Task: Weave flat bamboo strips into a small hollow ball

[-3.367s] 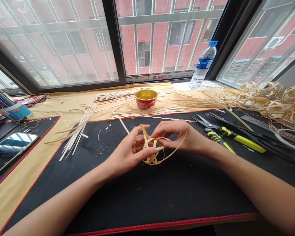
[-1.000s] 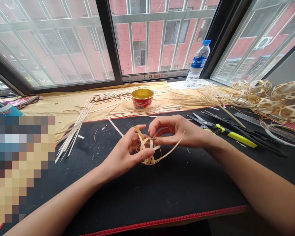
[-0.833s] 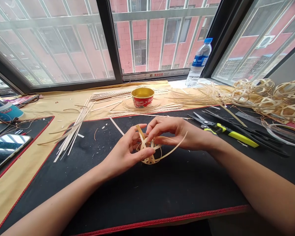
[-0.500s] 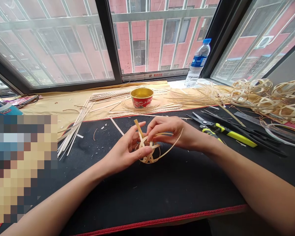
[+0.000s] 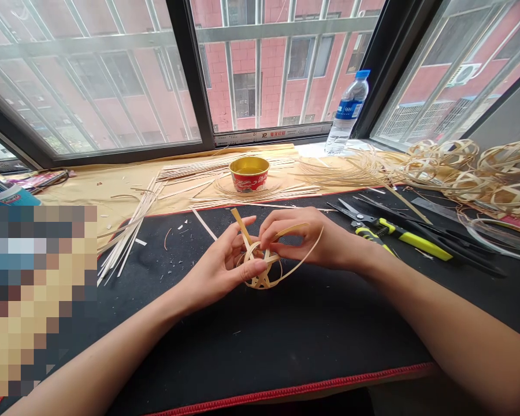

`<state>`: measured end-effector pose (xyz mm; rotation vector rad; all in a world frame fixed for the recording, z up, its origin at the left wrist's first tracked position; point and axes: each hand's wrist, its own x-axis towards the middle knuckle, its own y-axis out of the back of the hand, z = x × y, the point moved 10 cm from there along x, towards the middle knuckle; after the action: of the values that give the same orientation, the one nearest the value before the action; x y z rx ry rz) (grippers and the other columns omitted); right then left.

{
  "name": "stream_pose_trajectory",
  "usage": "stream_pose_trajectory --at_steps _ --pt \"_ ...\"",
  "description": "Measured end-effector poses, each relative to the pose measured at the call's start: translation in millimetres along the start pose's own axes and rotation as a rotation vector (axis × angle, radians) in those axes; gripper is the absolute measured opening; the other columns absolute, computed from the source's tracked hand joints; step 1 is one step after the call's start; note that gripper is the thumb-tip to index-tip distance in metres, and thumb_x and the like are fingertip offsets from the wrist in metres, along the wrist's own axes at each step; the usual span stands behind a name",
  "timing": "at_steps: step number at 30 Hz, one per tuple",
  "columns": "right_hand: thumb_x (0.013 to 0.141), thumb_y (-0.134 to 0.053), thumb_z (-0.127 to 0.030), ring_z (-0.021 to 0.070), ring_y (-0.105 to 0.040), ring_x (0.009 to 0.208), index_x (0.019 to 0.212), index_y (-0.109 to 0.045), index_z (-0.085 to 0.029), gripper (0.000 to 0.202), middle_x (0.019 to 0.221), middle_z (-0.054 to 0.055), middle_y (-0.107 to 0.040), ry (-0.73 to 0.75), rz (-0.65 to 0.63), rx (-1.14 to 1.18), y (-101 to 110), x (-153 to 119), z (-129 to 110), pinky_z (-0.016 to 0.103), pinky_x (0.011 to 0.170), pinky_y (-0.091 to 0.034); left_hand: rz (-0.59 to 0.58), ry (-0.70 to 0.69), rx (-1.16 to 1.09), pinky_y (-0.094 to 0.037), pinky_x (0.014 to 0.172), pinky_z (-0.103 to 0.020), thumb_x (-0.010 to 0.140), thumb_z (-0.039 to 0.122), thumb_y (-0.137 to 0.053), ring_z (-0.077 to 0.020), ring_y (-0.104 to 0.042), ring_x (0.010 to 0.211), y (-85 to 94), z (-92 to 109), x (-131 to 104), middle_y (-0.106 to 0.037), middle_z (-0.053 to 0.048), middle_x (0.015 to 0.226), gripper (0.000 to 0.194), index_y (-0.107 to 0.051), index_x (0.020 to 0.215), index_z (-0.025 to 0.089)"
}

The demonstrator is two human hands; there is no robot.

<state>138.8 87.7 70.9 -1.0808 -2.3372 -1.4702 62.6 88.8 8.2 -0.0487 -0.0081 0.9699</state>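
Above the black mat (image 5: 260, 352), my left hand (image 5: 227, 257) is closed around the left side of a small open-woven ball of bamboo strips (image 5: 260, 280), its thumb lying across the front. One flat strip end pokes up past the left fingers. My right hand (image 5: 292, 234) pinches a bamboo strip (image 5: 299, 226) at the top of the ball; the strip bends in a loop by the fingers. Another thin strip curves out from the ball to the right. The right fingertips partly hide where the strips cross.
Scissors (image 5: 356, 215) and yellow-black cutters (image 5: 416, 238) lie at the right. Behind them are woven bamboo balls (image 5: 502, 173). Loose bamboo strips (image 5: 138, 225) lie left, a red and gold bowl (image 5: 249, 176) stands at the back, and a water bottle (image 5: 346, 118) is by the window.
The strip at my right fingers now arches up in a higher loop. The right fingers have shifted slightly, while the left hand keeps its hold on the ball.
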Motion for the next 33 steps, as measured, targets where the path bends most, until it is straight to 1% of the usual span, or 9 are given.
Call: stream_pose_trajectory --at_steps 8,12,15,18,21,24,28,30,33 --pt "0.083 -0.061 -0.012 0.0148 -0.062 0.083 0.087 -0.067 -0.014 0.007 0.089 0.008 -0.068 -0.039 -0.039 0.064 0.1 2.3 -2.4 0.026 0.076 -0.049 0.03 0.011 0.002 -0.046 0.098 -0.037 0.08 0.028 -0.069 -0.0253 -0.058 0.115 1.7 0.1 -2.6 -0.057 -0.013 0.125 0.072 -0.027 0.138 0.021" --pt "0.083 -0.064 -0.017 0.0135 -0.065 0.081 0.092 -0.066 -0.013 0.01 0.088 0.005 -0.07 -0.13 -0.054 0.203 2.0 -0.3 5.5 0.023 0.075 -0.051 0.033 0.01 0.006 -0.047 0.097 -0.035 0.08 0.028 -0.068 -0.0256 -0.057 0.116 1.0 2.3 -3.4 -0.057 -0.014 0.125 0.073 -0.026 0.14 0.02" --pt "0.085 -0.062 -0.022 0.0147 -0.066 0.085 0.089 -0.069 -0.014 0.011 0.091 0.005 -0.072 -0.169 -0.062 0.305 1.4 -2.5 12.9 0.025 0.079 -0.052 0.028 0.024 0.012 -0.048 0.095 -0.035 0.079 0.028 -0.069 -0.0263 -0.059 0.114 0.9 2.2 -4.0 -0.058 -0.013 0.124 0.072 -0.029 0.139 0.021" --pt "0.085 -0.063 -0.021 0.0153 -0.066 0.085 0.088 -0.071 -0.013 0.012 0.093 0.007 -0.072 -0.157 -0.049 0.351 0.9 -2.6 15.8 0.025 0.078 -0.053 0.012 0.036 0.022 -0.049 0.095 -0.036 0.079 0.027 -0.069 -0.0264 -0.059 0.112 0.8 0.3 -3.8 -0.06 -0.011 0.119 0.067 -0.034 0.136 0.021" --pt "0.083 -0.066 -0.019 0.0137 -0.066 0.082 0.089 -0.073 -0.013 0.011 0.092 0.007 -0.071 -0.128 -0.033 0.354 -0.1 -1.9 15.0 0.023 0.074 -0.052 -0.02 0.02 0.025 -0.049 0.094 -0.035 0.08 0.026 -0.068 -0.0256 -0.061 0.11 -0.1 -1.0 -2.6 -0.061 -0.011 0.116 0.066 -0.033 0.136 0.021" --pt "0.083 -0.066 -0.016 0.0128 -0.065 0.084 0.088 -0.073 -0.013 0.01 0.093 0.007 -0.069 -0.083 -0.034 0.337 -1.0 -1.6 9.8 0.023 0.076 -0.051 -0.058 0.003 0.017 -0.048 0.096 -0.034 0.082 0.026 -0.066 -0.0242 -0.061 0.111 -1.3 -2.6 -1.5 -0.06 -0.013 0.12 0.067 -0.029 0.138 0.021" --pt "0.083 -0.065 -0.016 0.0124 -0.064 0.084 0.089 -0.074 -0.015 0.011 0.093 0.006 -0.069 -0.061 -0.038 0.282 -0.7 -2.0 4.8 0.023 0.077 -0.051 -0.09 -0.001 0.025 -0.047 0.098 -0.037 0.083 0.029 -0.066 -0.0257 -0.058 0.115 -2.0 -1.3 -2.5 -0.06 -0.013 0.121 0.069 -0.028 0.14 0.022" --pt "0.084 -0.064 -0.016 0.0125 -0.064 0.084 0.089 -0.074 -0.016 0.011 0.094 0.006 -0.069 -0.051 -0.04 0.259 -0.6 -2.1 2.4 0.023 0.076 -0.051 -0.103 -0.006 0.044 -0.048 0.097 -0.039 0.082 0.031 -0.066 -0.0268 -0.058 0.115 -2.9 1.7 -4.1 -0.06 -0.013 0.121 0.069 -0.03 0.14 0.023" --pt "0.084 -0.063 -0.015 0.0132 -0.064 0.086 0.09 -0.073 -0.015 0.011 0.096 0.007 -0.069 -0.031 -0.04 0.235 -0.8 -2.4 -0.9 0.024 0.078 -0.052 -0.103 -0.02 0.099 -0.047 0.099 -0.039 0.083 0.032 -0.065 -0.028 -0.055 0.12 -3.3 6.4 -6.3 -0.055 -0.013 0.131 0.062 -0.037 0.138 0.025"
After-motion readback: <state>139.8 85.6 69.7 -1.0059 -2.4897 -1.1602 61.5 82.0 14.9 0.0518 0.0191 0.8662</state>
